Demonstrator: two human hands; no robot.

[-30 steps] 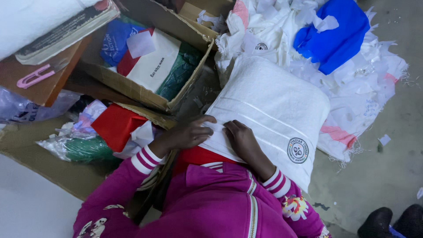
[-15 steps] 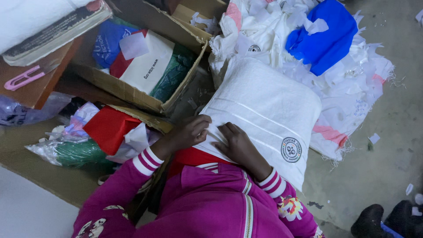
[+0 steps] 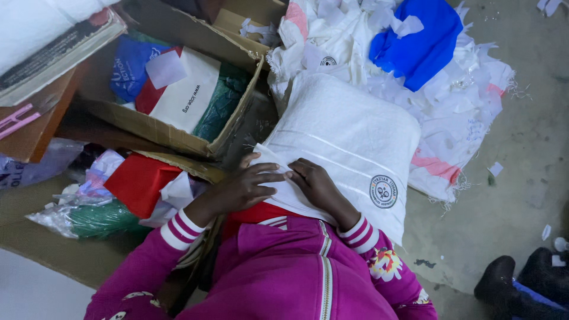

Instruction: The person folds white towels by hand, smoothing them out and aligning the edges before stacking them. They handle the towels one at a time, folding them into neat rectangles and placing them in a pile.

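Pressing flat, 2 open hands, left hand (image 3: 246,188) and right hand (image 3: 314,185), on white towel (image 3: 347,142); nothing clamped. Risk: slipping onto scrap pile (image 3: 438,101), unfolding.

A white folded cloth (image 3: 349,139) with two thin pale stripes and a round dark-blue emblem is showing at the frame's centre. Magenta sleeves (image 3: 178,249) with pink-and-white striped cuffs are filling the bottom. A bright blue fabric (image 3: 418,41) is lying at the upper right on white scraps (image 3: 462,112). A brown cardboard box (image 3: 178,136) at upper left is holding blue, red, white and green pieces.
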